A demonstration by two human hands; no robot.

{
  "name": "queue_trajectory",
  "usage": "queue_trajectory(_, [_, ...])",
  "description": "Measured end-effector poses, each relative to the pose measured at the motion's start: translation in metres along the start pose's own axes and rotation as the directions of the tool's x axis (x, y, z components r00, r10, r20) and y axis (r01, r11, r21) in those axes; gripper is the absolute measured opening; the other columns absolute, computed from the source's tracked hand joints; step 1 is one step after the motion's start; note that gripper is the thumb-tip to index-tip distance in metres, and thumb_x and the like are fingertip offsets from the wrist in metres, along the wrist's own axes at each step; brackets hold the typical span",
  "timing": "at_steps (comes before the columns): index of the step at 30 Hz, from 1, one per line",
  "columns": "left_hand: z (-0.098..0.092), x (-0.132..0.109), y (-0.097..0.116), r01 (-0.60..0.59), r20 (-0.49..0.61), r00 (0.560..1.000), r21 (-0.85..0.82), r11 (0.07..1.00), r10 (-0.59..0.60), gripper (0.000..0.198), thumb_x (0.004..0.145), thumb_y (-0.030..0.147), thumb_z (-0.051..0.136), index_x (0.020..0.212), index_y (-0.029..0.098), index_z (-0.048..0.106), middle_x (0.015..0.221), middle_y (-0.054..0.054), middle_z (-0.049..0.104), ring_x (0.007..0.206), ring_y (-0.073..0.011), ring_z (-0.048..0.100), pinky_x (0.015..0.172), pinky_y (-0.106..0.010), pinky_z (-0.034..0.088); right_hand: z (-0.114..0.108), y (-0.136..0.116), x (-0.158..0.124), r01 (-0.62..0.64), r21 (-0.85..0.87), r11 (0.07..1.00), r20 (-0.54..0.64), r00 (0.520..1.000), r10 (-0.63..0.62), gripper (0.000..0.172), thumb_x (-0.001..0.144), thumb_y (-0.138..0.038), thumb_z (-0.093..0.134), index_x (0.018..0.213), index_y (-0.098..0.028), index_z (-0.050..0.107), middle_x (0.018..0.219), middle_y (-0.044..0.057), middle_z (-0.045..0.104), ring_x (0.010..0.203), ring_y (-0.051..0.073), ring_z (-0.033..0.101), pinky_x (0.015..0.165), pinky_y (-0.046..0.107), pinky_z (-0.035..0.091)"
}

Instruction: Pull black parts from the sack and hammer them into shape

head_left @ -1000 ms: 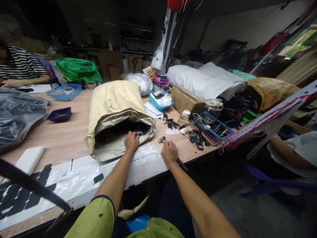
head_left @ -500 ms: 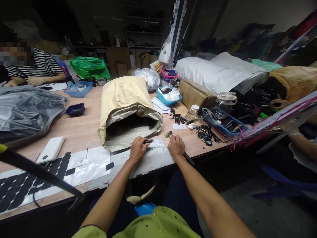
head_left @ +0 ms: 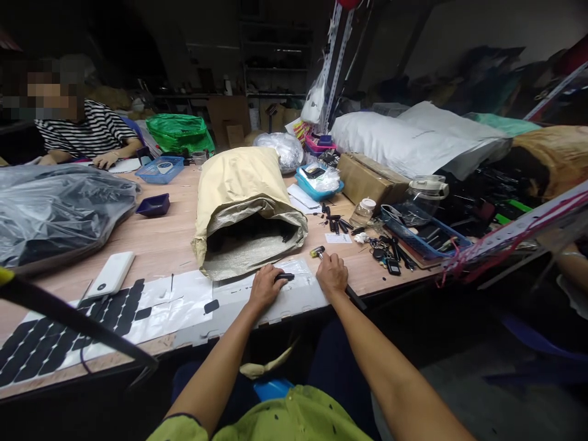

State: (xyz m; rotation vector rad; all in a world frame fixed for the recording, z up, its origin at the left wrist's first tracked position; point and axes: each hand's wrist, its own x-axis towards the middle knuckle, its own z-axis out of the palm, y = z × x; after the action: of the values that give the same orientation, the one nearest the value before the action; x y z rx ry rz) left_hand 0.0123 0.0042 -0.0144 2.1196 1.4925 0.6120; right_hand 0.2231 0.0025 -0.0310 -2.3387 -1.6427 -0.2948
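Right hand (head_left: 332, 275) wrapped round hammer (head_left: 316, 252); left hand (head_left: 266, 286), apart from it, clamped on small black piece (head_left: 285, 277) over white board (head_left: 301, 301). Step, seemingly: piece and hammer held ready. Next move would call for steady hold, left hand clear of hammer. Just beyond: beige sack (head_left: 243, 174), mouth open; right of it, loose black parts (head_left: 335, 225).

Sack (head_left: 243, 177) (on table (head_left: 179, 236)) left of hammer (head_left: 316, 252)

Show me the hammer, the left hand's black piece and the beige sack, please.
Hammer (head_left: 316, 252), head view: striking head.
Black piece (head_left: 285, 277), head view: exposed end.
Beige sack (head_left: 243, 176), head view: upper side.
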Motion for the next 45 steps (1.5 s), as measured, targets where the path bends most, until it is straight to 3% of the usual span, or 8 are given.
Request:
queue_trajectory(7, [0.0051, 0.0004, -0.0041, -0.012, -0.045, 0.999, 0.011, 1.0, 0.012, 0.016, 0.085, 0.028, 0.067, 0.099, 0.028, 0.074, 0.091, -0.002, 0.063, 0.095, -0.0202, 0.059, 0.086, -0.032, 0.045, 0.0017, -0.0006, 0.0001, -0.004, -0.001, 1.0, -0.002, 1.0, 0.004, 0.033, 0.094, -0.019, 0.043, 0.115, -0.019, 0.068, 0.1, 0.012, 0.059, 0.093, 0.023, 0.051, 0.07, 0.033, 0.036])
queue_trajectory(22, [0.0016, -0.0001, -0.0027, 0.006, -0.016, 1.0, -0.044, 0.999, -0.007, 0.019, 0.085, 0.027, 0.067, 0.102, 0.028, 0.075, 0.092, -0.003, 0.062, 0.096, -0.0206, 0.059, 0.09, -0.034, 0.046, -0.0005, -0.001, -0.0001, -0.003, -0.016, 1.0, 0.008, 1.0, 0.003, 0.032, 0.095, -0.02, 0.043, 0.116, -0.018, 0.067, 0.101, 0.012, 0.058, 0.093, 0.023, 0.05, 0.071, 0.031, 0.035])
queue_trajectory(45, [0.0077, -0.0002, -0.0078, -0.038, -0.119, 0.993, -0.115, 0.993, 0.024, 0.012, 0.083, 0.025, 0.067, 0.093, 0.025, 0.074, 0.086, -0.002, 0.061, 0.089, -0.0194, 0.059, 0.082, -0.032, 0.048, 0.0067, 0.0006, 0.0001, 0.005, -0.034, 0.999, -0.033, 0.999, -0.006, 0.03, 0.095, -0.021, 0.045, 0.114, -0.018, 0.067, 0.098, 0.012, 0.058, 0.091, 0.022, 0.05, 0.07, 0.031, 0.034])
